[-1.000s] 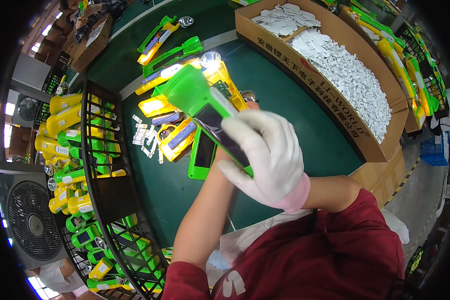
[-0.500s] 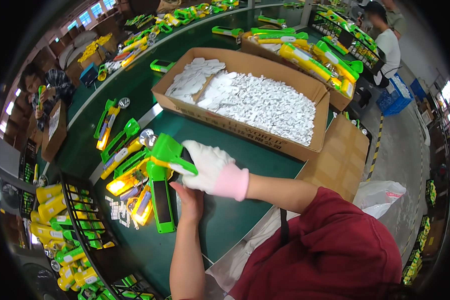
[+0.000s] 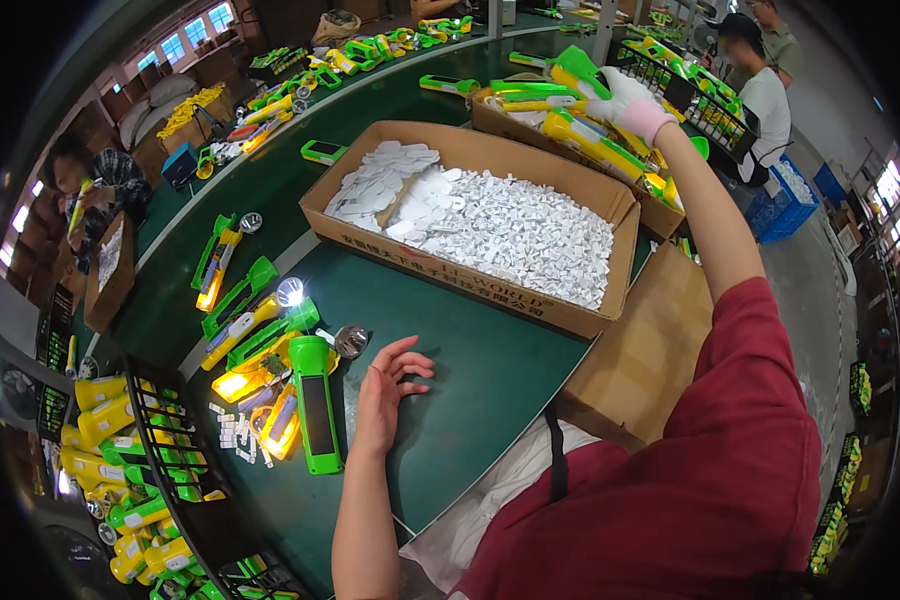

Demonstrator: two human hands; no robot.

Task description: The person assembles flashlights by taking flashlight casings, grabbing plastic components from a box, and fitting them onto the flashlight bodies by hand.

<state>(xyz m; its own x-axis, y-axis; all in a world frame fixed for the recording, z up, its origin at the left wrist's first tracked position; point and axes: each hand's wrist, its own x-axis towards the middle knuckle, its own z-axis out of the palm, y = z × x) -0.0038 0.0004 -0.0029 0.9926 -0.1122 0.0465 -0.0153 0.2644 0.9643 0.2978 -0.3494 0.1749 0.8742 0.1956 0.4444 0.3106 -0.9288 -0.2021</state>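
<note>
Left hand: the bare left hand (image 3: 388,392) lay palm down on the green table (image 3: 470,400), fingers loosely spread and holding nothing.
Nearest item: a green flashlight (image 3: 316,403) with a dark panel along its top lay flat just left of that hand, apart from it, long axis running toward the person.
Adjacent stock: a cluster of yellow and green flashlights (image 3: 255,345) lay beside it, several with lamps lit; a loose round reflector (image 3: 351,341) sat at the cluster's edge, near the fingertips.
Small parts: little white tags (image 3: 232,432) were scattered on the table left of the green flashlight.
Right hand: the white-gloved right hand (image 3: 622,98) was stretched far forward, closed around a green flashlight handle (image 3: 578,68) above a far carton.
Far carton: an open box (image 3: 660,215) held yellow and green flashlights laid lengthwise.
Middle carton: a wide cardboard box (image 3: 530,300), filled with small white pieces, stood between the two hands.
Left rack: a black wire rack (image 3: 155,440) held more yellow and green flashlights at the table's left edge.
Other people: one person (image 3: 100,185) sat at far left, another (image 3: 760,90) stood at upper right.
</note>
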